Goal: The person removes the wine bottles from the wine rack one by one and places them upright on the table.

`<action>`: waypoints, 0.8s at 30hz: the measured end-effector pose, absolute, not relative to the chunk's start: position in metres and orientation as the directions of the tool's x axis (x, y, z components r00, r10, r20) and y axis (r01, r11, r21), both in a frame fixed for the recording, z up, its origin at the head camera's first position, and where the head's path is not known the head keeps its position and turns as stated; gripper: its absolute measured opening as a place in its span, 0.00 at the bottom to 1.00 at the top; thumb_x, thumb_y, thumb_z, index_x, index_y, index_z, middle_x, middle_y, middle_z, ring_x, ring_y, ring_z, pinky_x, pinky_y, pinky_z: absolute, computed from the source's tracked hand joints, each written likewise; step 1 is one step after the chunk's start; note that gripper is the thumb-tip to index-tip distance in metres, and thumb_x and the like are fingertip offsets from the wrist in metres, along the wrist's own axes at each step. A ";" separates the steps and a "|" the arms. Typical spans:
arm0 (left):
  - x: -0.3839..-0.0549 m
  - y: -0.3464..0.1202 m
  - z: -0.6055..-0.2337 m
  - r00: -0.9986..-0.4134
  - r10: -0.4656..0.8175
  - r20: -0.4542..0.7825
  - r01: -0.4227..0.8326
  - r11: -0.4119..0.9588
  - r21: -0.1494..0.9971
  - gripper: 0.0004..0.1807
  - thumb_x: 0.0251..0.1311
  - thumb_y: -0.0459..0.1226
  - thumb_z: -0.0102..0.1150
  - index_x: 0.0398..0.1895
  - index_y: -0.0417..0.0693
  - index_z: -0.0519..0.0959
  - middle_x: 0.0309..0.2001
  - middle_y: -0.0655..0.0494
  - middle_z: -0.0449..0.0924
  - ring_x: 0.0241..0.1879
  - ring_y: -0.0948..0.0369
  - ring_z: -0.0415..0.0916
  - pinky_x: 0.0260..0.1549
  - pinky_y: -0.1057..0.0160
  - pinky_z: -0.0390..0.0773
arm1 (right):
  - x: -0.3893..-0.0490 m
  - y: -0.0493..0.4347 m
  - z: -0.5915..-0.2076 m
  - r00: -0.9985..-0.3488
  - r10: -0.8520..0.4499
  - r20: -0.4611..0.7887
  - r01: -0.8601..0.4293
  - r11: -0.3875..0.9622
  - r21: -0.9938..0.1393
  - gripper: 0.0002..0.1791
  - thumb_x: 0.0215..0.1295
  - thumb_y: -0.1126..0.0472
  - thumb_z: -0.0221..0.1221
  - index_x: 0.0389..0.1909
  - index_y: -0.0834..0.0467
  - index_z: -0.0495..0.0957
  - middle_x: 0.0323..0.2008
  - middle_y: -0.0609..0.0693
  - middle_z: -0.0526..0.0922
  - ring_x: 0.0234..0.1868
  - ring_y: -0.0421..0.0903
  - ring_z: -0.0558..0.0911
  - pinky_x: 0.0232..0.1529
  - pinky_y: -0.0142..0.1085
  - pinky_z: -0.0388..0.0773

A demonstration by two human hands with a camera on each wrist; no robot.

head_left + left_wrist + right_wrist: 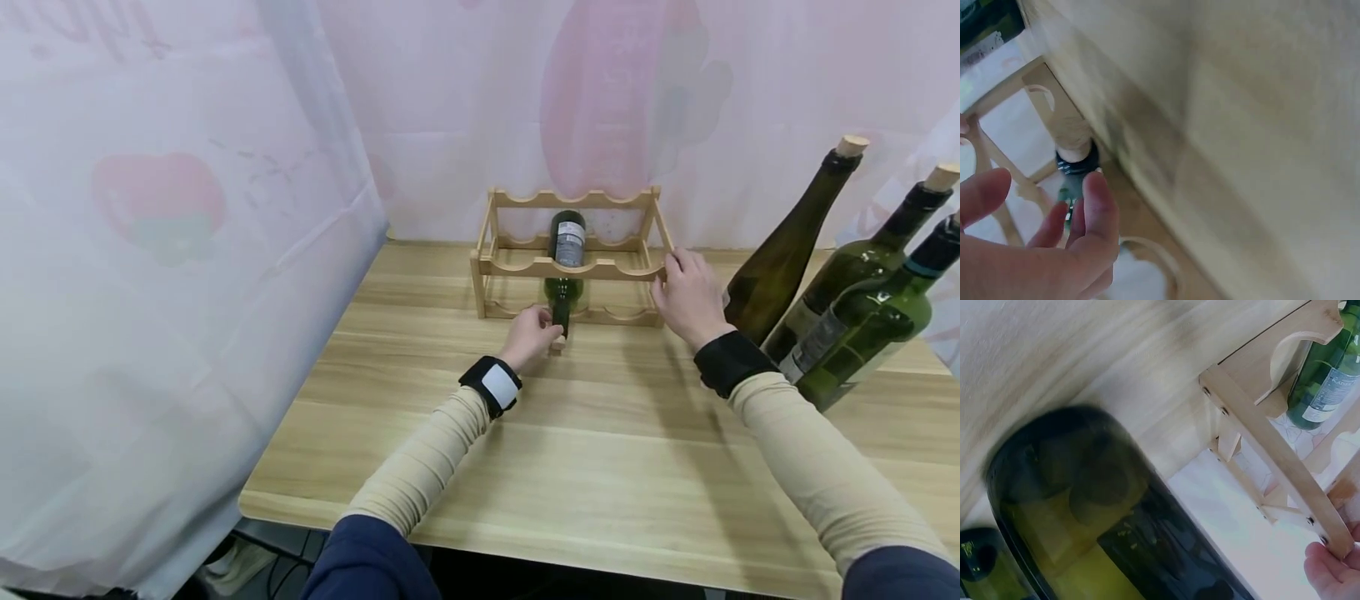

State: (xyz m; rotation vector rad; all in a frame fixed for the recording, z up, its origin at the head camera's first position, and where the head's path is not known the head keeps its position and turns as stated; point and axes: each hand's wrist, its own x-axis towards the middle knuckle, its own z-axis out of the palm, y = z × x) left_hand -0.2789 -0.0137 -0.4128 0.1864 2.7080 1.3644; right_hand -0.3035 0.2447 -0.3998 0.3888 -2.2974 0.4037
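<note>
A two-tier wooden wine rack (540,267) stands near the back of the table. Inside its lower tier lies a green wine bottle (564,289), its corked neck pointing to the front. My left hand (529,336) is at that neck; in the left wrist view its fingers (1100,206) are beside the neck below the cork (1074,142), with the thumb spread away from them. With my right hand (688,293) I grip the rack's upper front right corner, and the right wrist view has the fingertips (1319,553) on the end of that post.
Three corked bottles stand to the right, close to my right forearm: a dark slim one (780,250), a green one (855,260) behind, and another green one (862,333) in front. A printed white cloth (465,108) hangs behind and left of the wooden table (600,467).
</note>
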 end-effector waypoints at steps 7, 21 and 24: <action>-0.286 -0.017 -0.424 -0.984 0.125 -0.127 -0.059 0.443 0.894 0.20 0.64 0.36 0.57 0.53 0.29 0.73 0.48 0.36 0.78 0.41 0.53 0.76 0.36 0.64 0.75 | -0.307 0.241 -0.401 -0.671 -0.108 0.733 -0.363 0.911 -0.198 0.12 0.57 0.70 0.56 0.39 0.74 0.76 0.47 0.69 0.77 0.49 0.67 0.75 0.53 0.56 0.73; -0.296 -0.008 -0.432 -0.975 0.056 -0.217 -0.192 0.294 0.936 0.21 0.64 0.37 0.58 0.56 0.32 0.71 0.55 0.38 0.75 0.44 0.54 0.76 0.47 0.58 0.78 | -0.307 0.237 -0.407 -0.677 -0.098 0.729 -0.351 0.914 -0.203 0.20 0.58 0.71 0.54 0.51 0.78 0.72 0.47 0.69 0.74 0.45 0.67 0.74 0.49 0.56 0.73; -0.300 -0.006 -0.434 -0.963 0.065 -0.260 -0.239 0.228 0.944 0.22 0.65 0.36 0.58 0.57 0.31 0.70 0.55 0.37 0.75 0.43 0.53 0.80 0.50 0.55 0.80 | -0.307 0.239 -0.408 -0.677 -0.083 0.731 -0.345 0.913 -0.216 0.20 0.58 0.71 0.54 0.51 0.78 0.72 0.47 0.69 0.73 0.44 0.67 0.74 0.46 0.56 0.74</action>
